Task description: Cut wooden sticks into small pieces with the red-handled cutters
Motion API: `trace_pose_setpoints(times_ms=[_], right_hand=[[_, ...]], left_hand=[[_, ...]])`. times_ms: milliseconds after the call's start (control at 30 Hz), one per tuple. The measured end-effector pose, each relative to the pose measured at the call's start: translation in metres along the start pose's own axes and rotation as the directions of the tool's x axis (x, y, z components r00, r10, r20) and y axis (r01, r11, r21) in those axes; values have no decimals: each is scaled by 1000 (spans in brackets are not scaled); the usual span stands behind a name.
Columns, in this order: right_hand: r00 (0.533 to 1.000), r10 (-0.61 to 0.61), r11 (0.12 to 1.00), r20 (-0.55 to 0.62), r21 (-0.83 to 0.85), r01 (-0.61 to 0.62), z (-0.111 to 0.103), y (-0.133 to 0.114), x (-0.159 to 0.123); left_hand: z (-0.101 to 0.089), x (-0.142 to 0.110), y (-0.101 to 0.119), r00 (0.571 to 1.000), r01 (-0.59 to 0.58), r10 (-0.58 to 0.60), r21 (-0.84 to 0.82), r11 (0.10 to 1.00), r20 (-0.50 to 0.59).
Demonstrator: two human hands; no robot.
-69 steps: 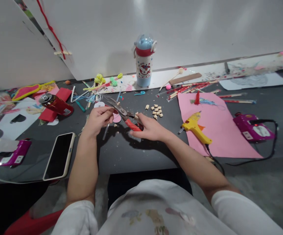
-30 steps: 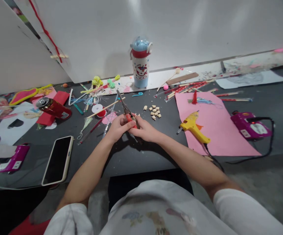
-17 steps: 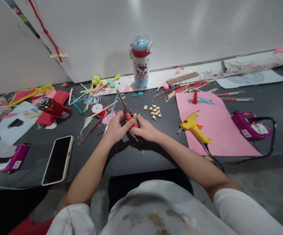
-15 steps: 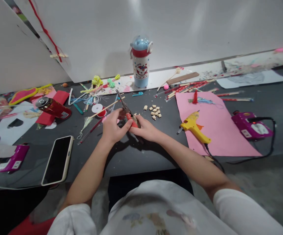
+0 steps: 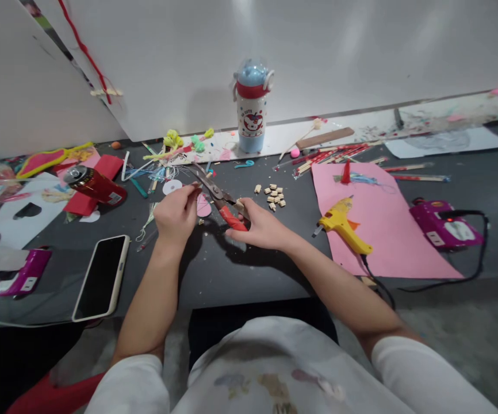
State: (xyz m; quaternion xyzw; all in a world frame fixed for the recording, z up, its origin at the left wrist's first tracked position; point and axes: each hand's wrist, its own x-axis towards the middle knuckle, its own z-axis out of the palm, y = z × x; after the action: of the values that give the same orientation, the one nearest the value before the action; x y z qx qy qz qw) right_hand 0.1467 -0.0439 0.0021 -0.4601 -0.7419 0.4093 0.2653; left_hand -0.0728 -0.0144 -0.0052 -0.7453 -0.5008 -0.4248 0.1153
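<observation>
My right hand (image 5: pixel 261 226) grips the red handles of a pair of cutters (image 5: pixel 217 198) whose dark blades point up and left over the dark table (image 5: pixel 232 270). My left hand (image 5: pixel 175 214) is closed on a thin stick held at the blades; the stick itself is mostly hidden by the fingers. A small heap of short cut wooden pieces (image 5: pixel 275 195) lies just right of the cutters. A pink round paper piece (image 5: pixel 205 207) lies between my hands.
A phone (image 5: pixel 101 276) lies at the left front, a red can (image 5: pixel 94 183) behind it. A yellow glue gun (image 5: pixel 344 223) rests on pink paper (image 5: pixel 378 230), a purple device (image 5: pixel 443 225) further right. A blue-and-red bottle (image 5: pixel 252 109) stands at the wall. Sticks and scraps litter the back.
My left hand has moved left, away from the cutter handles, and now holds the stick at the blades. The long stick that lay on the table left of the hands is no longer there.
</observation>
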Motion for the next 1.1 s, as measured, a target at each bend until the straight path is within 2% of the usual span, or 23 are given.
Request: trace_pose_setpoints(times_ms=[267,467,567,1100], right_hand=[[997,-72,996,-6,51,73,-3,5,1],[995,-104,994,-9,40,104,-2,9,3],[995,-98,994,-1,38,98,-2,8,2],[998,-54,998,39,46,52,-2,7,1]], left_hand=[[-5,3,2,1000,-10,10,-26,1000,6],[-5,4,5,992,124,-115,-195,973,60],[-5,4,3,985,158,-141,-195,968,97],[-11,7,3,987,106,-84,-167,980,136]])
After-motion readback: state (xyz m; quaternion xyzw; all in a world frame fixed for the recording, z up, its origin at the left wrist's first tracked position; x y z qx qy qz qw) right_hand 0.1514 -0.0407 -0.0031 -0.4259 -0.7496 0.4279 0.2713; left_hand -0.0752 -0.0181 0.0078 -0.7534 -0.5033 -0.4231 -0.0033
